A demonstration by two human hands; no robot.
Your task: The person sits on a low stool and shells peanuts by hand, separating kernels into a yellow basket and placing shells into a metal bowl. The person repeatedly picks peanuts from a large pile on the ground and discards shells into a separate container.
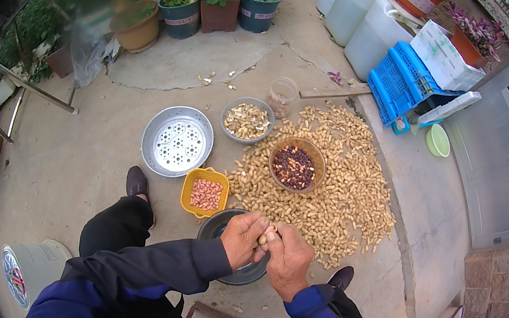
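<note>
Between my fingertips is a peanut in its shell (263, 239), pinched by my left hand (244, 238) and my right hand (287, 258) together. Both hands are over a dark basin (242, 277), whose inside they largely hide. Just beyond them a yellow plastic basket (186, 188) holds pink peanut kernels (206, 195). A heap of unshelled peanuts (352, 175) spreads over the concrete ahead and to the right. On the heap sits a brown bowl (321, 169) with dark purple and pinkish kernels (294, 167).
A perforated metal pan (177, 141), a grey bowl (224, 127) of peanut shells (246, 121) and a clear plastic jar (281, 94) stand beyond the basket. Blue crates (399, 79) and white jerrycans (378, 38) line the right. Potted plants (180, 15) stand at the back left. A grey bucket (45, 265) is behind my left leg.
</note>
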